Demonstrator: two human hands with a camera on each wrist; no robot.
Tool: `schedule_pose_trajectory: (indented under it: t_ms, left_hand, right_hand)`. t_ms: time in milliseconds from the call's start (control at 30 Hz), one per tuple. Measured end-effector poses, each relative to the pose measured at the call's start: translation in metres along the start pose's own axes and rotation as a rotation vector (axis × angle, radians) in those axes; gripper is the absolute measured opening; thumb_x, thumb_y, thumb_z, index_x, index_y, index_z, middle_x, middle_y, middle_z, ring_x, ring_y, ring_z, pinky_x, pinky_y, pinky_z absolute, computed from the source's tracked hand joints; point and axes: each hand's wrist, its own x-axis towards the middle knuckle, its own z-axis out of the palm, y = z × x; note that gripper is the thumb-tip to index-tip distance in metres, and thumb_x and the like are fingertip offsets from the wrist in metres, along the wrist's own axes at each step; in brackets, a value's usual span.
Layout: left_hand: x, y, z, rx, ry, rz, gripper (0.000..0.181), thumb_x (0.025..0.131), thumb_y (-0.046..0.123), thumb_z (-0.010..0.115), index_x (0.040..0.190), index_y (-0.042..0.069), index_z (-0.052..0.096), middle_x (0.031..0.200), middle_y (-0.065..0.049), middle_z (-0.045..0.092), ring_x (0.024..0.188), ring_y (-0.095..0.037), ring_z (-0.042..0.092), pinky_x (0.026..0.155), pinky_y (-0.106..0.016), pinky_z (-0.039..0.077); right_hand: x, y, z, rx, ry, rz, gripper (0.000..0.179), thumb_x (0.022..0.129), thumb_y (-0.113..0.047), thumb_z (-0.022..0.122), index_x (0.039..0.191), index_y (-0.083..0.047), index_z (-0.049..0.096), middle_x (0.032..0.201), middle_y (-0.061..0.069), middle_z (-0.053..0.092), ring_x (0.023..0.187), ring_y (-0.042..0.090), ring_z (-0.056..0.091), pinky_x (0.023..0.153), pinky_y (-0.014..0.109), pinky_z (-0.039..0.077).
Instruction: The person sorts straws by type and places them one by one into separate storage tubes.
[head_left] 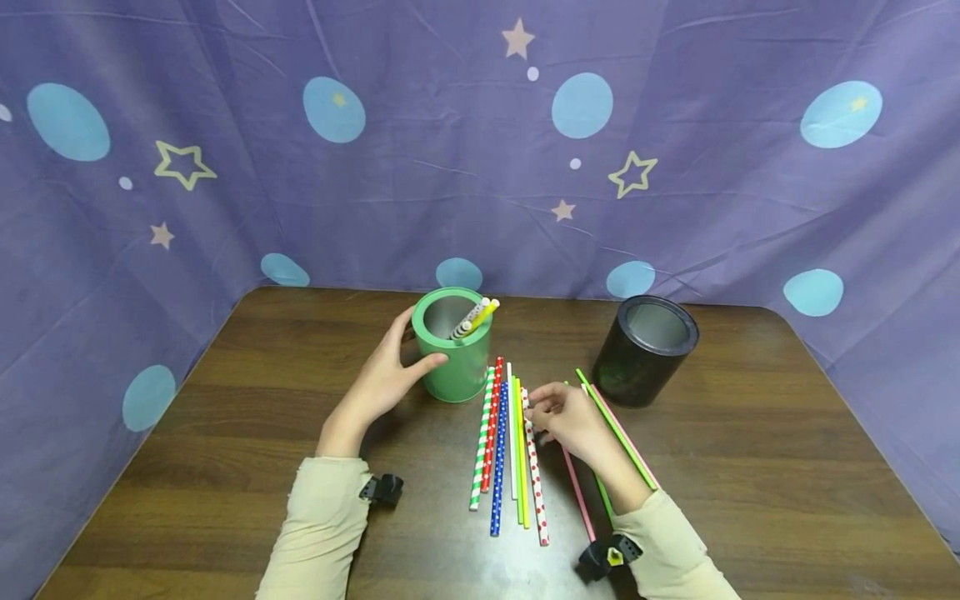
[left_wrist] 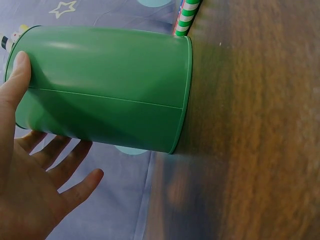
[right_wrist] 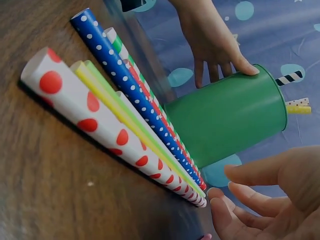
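Note:
My left hand holds the green can near its rim, thumb on the near side and fingers round the back. Inside the can lean several straws, among them a yellow straw and a black-and-white striped straw. My right hand hovers by the far end of a white straw with red dots, thumb and fingertips apart with nothing between them. Beside that straw lie a blue dotted straw, a green-striped straw, a red dotted straw and thin yellow, green and white straws.
A black can stands at the right, behind my right hand. Pink straws and green straws lie under and beside my right forearm. The wooden table ends at a purple curtain printed with stars and blue ovals.

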Motion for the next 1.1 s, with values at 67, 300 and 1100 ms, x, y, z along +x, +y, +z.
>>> schedule_pose_trajectory:
  t_ms: [67,300,1100]
  left_hand:
    - [0.000,0.000,0.000,0.003,0.002,0.002,0.091,0.088,0.052,0.070,0.158,0.024,0.018,0.158,-0.007,0.029,0.145,-0.027,0.026,0.113,-0.058,0.025]
    - [0.002,0.000,-0.001,0.008,0.011,0.010,0.090,0.089,0.050,0.070,0.158,0.023,0.019,0.157,-0.007,0.031,0.145,-0.027,0.028,0.113,-0.057,0.026]
    - [-0.001,-0.004,0.002,0.016,0.009,-0.016,0.093,0.087,0.056,0.069,0.158,0.027,0.016,0.158,-0.007,0.030,0.144,-0.029,0.029,0.110,-0.061,0.028]
  right_hand:
    - [0.000,0.001,0.001,-0.027,0.006,0.004,0.017,0.081,0.009,0.065,0.099,0.008,0.065,0.076,0.009,0.065,0.061,0.020,0.062,0.052,0.037,0.056]
    - [-0.001,0.005,0.003,-0.107,0.007,0.009,0.018,0.079,0.010,0.070,0.096,0.005,0.066,0.071,0.004,0.063,0.057,0.015,0.059,0.050,0.030,0.052]
    - [-0.010,0.001,0.003,-0.430,-0.037,-0.018,0.035,0.071,-0.005,0.081,0.102,0.002,0.066,0.063,0.000,0.064,0.047,0.011,0.057,0.046,0.027,0.047]
